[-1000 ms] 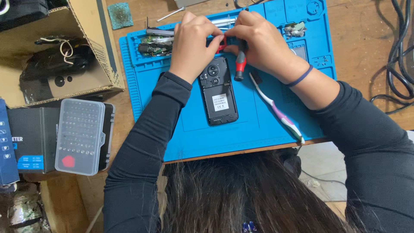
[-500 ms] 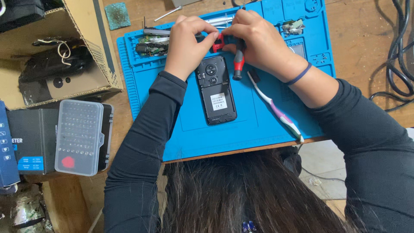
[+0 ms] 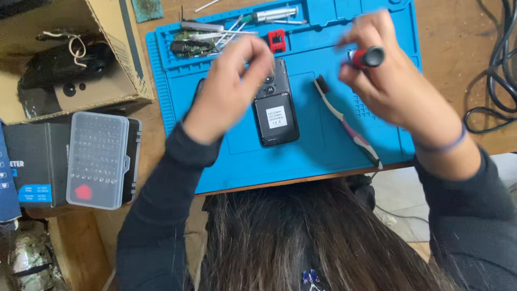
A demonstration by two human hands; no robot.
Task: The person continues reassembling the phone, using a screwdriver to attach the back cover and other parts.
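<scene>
A black phone [image 3: 276, 116] lies back-up in the middle of the blue work mat [image 3: 323, 156]. My left hand [image 3: 229, 91] hovers just left of the phone's top end. Its fingertips are pinched together and blurred, so I cannot see whether anything small sits between them. My right hand [image 3: 390, 89] is raised over the right part of the mat, apart from the phone. It grips a screwdriver with a red and black handle [image 3: 367, 56]. A slim brush [image 3: 344, 121] lies diagonally on the mat between the phone and my right hand.
Small tools, circuit parts and a red block [image 3: 277, 40] lie along the mat's far edge. A clear bit case [image 3: 97, 160] rests on a black box at the left. An open cardboard box [image 3: 70, 64] stands behind it, and black cables [image 3: 498, 70] lie at the right.
Both hands have come away from the phone's top end. My right hand has moved right and up with the screwdriver. My left hand has drawn back to the left.
</scene>
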